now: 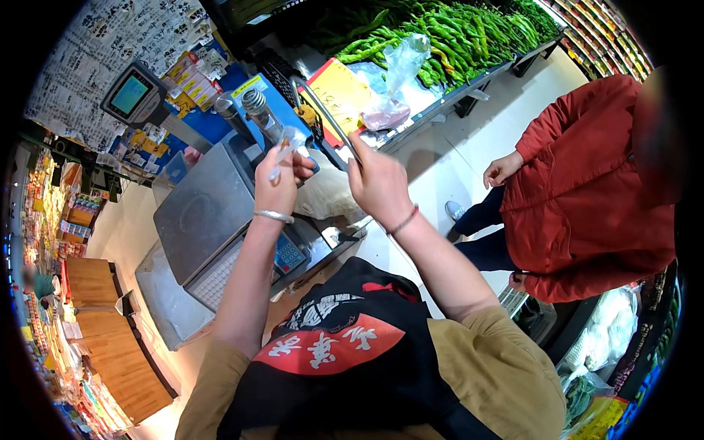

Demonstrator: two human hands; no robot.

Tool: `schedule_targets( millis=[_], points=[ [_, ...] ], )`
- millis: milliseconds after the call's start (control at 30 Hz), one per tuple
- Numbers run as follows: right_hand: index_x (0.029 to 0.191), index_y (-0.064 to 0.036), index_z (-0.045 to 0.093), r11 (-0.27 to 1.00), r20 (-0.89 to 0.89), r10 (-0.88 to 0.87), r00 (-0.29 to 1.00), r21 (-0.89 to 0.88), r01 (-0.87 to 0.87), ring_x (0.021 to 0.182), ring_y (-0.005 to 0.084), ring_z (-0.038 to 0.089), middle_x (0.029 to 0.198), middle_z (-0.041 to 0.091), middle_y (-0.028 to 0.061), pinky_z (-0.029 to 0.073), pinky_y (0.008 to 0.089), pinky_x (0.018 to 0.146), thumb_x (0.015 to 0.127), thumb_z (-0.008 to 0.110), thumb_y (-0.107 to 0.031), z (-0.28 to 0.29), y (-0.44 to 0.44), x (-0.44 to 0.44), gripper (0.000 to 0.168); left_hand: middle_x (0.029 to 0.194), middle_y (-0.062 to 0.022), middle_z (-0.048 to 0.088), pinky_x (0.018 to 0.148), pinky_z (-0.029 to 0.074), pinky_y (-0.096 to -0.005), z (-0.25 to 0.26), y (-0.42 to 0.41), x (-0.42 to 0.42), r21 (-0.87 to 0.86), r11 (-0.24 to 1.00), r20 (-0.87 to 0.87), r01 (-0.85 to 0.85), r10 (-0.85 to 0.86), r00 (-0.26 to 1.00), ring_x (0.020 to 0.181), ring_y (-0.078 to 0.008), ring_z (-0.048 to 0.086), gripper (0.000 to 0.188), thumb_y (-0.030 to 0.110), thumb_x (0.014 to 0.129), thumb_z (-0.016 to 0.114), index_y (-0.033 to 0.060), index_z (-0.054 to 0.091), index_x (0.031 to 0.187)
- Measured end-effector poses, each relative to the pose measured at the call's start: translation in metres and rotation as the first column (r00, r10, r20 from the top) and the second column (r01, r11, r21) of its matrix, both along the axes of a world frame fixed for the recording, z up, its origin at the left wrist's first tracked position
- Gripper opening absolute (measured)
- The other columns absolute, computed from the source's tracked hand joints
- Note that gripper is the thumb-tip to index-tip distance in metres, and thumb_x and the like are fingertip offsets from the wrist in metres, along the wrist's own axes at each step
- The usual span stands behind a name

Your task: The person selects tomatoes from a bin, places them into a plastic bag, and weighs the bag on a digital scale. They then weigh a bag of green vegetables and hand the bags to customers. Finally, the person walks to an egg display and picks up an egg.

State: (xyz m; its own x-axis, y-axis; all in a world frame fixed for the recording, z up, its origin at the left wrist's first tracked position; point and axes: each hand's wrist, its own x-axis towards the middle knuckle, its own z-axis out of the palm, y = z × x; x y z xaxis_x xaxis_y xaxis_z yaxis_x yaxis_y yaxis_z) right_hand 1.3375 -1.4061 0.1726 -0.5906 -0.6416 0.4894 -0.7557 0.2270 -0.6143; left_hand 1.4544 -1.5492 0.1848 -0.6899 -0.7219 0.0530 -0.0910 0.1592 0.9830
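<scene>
My left hand (pixel 279 179) is closed around the gathered neck of a clear plastic bag (pixel 291 140), above the metal pan's edge. What seems to be the bag's pale, full body (pixel 327 192) hangs beyond my fingers; its contents are unclear. My right hand (pixel 380 184) grips the end of a bent metal lever (pixel 324 104). The lever rises from beside a blue machine (pixel 267 102) with a coiled metal spring (pixel 254 102) on it. Below my left wrist lies a weighing scale with a flat metal pan (pixel 212 203) and a blue keypad (pixel 289 254).
The scale's display (pixel 129 96) stands on a post at upper left. Green peppers (pixel 467 38) fill a stall beyond my hands, with a yellow price sign (pixel 338 102) and a plastic bag (pixel 404 60) nearby. A person in a red jacket (pixel 588 192) stands at right.
</scene>
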Motion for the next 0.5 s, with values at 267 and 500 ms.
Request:
schedule_targets(
  millis=[267, 500],
  points=[
    [0.131, 0.005, 0.041, 0.823, 0.200, 0.229, 0.953, -0.562, -0.080, 0.095, 0.0284, 0.061, 0.115, 0.055, 0.0218, 0.048, 0.0339, 0.082, 0.089, 0.063, -0.014, 0.036, -0.023, -0.005, 0.052, 0.084, -0.0136, 0.070, 0.072, 0.053, -0.0292, -0.011, 0.011, -0.020, -0.242, 0.963, -0.092, 0.118, -0.143, 0.985, 0.078, -0.0190, 0.068, 0.024, 0.010, 0.096, 0.040, -0.0037, 0.058, 0.103],
    [0.125, 0.001, 0.049, 0.934, 0.717, 0.327, 0.616, -0.345, -0.094, 0.085, 0.0113, 0.059, 0.103, 0.062, 0.0077, 0.048, 0.0245, 0.076, 0.100, 0.049, -0.017, -0.086, 0.074, 0.039, 0.031, 0.084, -0.0137, 0.069, 0.073, 0.052, -0.0301, -0.008, 0.030, -0.040, -0.232, 0.937, -0.144, 0.260, -0.298, 0.944, 0.078, -0.0194, 0.066, 0.027, 0.015, 0.098, 0.040, -0.0059, 0.057, 0.100]
  ],
)
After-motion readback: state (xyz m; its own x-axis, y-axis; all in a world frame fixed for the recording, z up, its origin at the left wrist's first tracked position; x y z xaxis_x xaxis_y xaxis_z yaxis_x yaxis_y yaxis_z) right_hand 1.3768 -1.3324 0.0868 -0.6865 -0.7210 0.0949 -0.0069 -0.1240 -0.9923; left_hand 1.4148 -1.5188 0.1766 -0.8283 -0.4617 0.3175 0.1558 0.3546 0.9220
